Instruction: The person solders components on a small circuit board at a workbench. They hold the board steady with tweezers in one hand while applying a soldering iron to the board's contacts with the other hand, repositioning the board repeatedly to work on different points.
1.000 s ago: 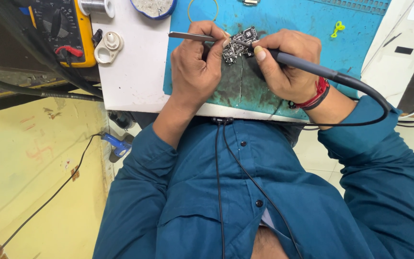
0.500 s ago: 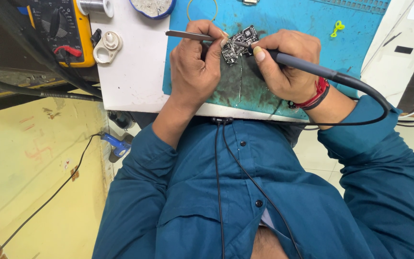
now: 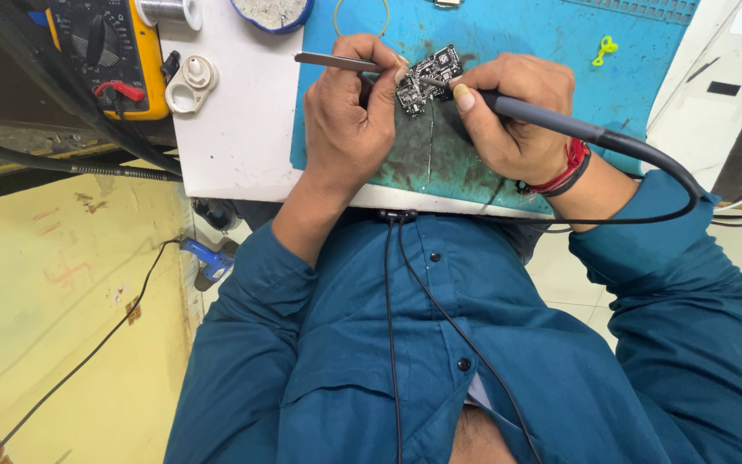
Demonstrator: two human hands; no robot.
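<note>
A small black circuit board (image 3: 429, 76) lies on a blue work mat (image 3: 517, 39) at the top of the head view. My left hand (image 3: 349, 112) pinches metal tweezers (image 3: 328, 60), whose tips reach the board's left side. My right hand (image 3: 513, 112) grips a grey soldering iron (image 3: 543, 120) like a pen, its tip touching the board. The iron's black cable (image 3: 663, 172) curves right and back around my wrist, which wears a red band.
A yellow multimeter (image 3: 113, 51) with a red probe plug sits top left on the white table (image 3: 234, 137). Beside it are a white round part (image 3: 191, 82), a solder spool (image 3: 169, 10) and a blue-rimmed dish (image 3: 272, 13). A small yellow-green clip (image 3: 603, 50) lies on the mat.
Both hands stay on the board; the tweezers have shifted very slightly. Otherwise nothing visibly changed.
</note>
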